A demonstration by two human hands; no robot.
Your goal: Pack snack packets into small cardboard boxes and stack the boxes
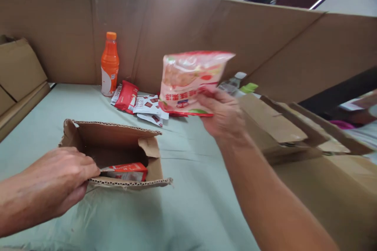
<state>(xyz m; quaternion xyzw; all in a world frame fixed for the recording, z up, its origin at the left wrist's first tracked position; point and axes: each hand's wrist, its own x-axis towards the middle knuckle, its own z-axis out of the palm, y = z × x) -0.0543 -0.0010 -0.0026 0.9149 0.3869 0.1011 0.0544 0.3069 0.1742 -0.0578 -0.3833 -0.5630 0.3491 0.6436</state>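
My right hand [224,114] is closed on the lower edge of a pink and red snack bag [188,80], held up in the air above the table. My left hand [63,182] grips the near rim of an open cardboard box [113,135], fingers curled over its edge. Inside the box lies a red and white packet [126,170]. The snack bag is to the right of and higher than the box.
An orange drink bottle [109,64] stands at the back. Several red and white packets [138,104] lie beside it on the pale green table cover [191,188]. A clear bottle [234,82] lies behind my right hand. Cardboard walls [182,31] and flattened boxes [282,125] surround the area.
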